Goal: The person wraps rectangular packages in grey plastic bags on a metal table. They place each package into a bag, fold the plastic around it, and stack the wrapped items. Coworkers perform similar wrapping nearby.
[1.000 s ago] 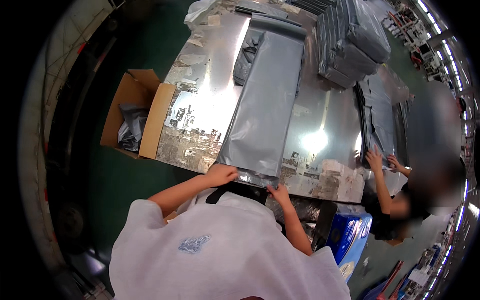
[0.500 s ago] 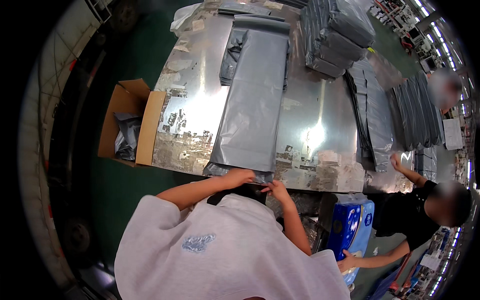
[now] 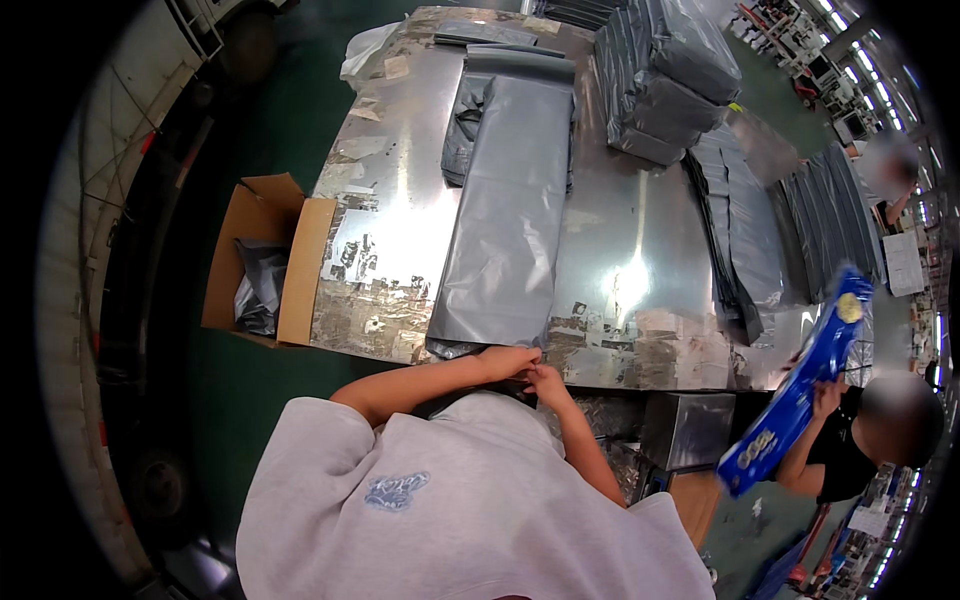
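Observation:
A long stack of flat grey plastic bags (image 3: pixel 505 210) lies lengthwise on the metal table, its near end at the table's front edge. My left hand (image 3: pixel 508 363) is at the near right corner of the stack, fingers closed. Against its fingertips is my right hand (image 3: pixel 545 383), also closed as if pinching, just off the table edge. Whatever sits between the fingers is too small or hidden to make out. Under the top bag's near end, a crumpled darker edge (image 3: pixel 455 349) shows beside my left wrist.
An open cardboard box (image 3: pixel 308 270) with grey plastic inside stands left of the metal table (image 3: pixel 400 170). Tall grey bag bundles (image 3: pixel 665 80) and another bag stack (image 3: pixel 740 200) lie to the right. A co-worker there holds a blue package (image 3: pixel 795 400) over a metal box (image 3: pixel 688 430).
My hands have come together, the left shifting right to the bags' corner. The bags' near end is less spread. The co-worker has lifted the blue package up and to the right.

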Tool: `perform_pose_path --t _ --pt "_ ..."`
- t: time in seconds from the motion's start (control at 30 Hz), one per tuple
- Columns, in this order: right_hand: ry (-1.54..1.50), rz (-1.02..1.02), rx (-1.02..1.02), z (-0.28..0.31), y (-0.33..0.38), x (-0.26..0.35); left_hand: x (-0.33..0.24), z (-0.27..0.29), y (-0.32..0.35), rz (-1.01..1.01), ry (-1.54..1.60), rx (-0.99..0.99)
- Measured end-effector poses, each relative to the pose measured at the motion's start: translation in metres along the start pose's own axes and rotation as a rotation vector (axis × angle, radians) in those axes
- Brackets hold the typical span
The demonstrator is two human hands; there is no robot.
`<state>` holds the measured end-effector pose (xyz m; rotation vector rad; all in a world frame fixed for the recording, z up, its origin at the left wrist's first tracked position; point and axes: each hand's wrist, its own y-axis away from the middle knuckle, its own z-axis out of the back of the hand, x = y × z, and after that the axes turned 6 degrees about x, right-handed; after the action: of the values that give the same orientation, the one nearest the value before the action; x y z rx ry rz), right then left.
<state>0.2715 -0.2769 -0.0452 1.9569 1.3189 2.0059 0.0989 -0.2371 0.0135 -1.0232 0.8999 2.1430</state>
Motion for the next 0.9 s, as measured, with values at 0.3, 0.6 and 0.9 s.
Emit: perform_pose_path --t 0.3,0.6,0.9 --pt "-0.233 -0.055 -0.031 -0.024 0.006 0.018 0.060 0.001 0.033 -0.218 -0.037 -0.116" --pt "-0.153 -0.094 -0.425 -0.011 -0.008 0.016 0.049 0.015 0.040 -0.334 -0.122 -0.056" --pt "0.076 -0.010 -0.562 0.056 0.001 -0.038 0.198 0.104 0.275 0.405 1.103 -0.643"
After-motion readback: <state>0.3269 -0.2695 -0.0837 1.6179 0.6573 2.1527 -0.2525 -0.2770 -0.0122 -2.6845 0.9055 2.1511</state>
